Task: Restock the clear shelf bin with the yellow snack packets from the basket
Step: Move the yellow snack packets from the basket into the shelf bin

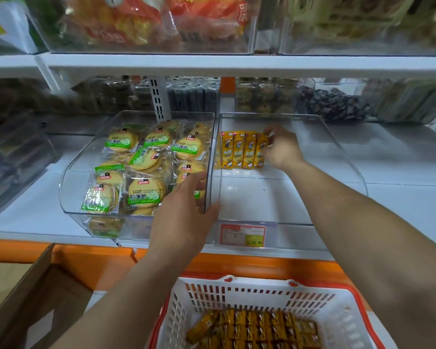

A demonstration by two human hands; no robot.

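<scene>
Brightness: even, soft indoor light, a little dim, with a cool cast on the white shelf (pixel 400 197).
Shadows: faint and diffuse under both forearms.
Glare: pale sheen on the clear shelf bin (pixel 337 147) walls and on the upper bins (pixel 146 23).
Focus: centre fairly sharp; upper shelf goods and far left edge smeared.
Distortion: wide-angle bowing of shelf edges toward the corners.

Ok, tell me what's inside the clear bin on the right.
The clear bin holds one row of four yellow snack packets standing at its back left. The right hand touches the rightmost packet and hides whatever is behind it. The rest of the floor shows bare.
</scene>
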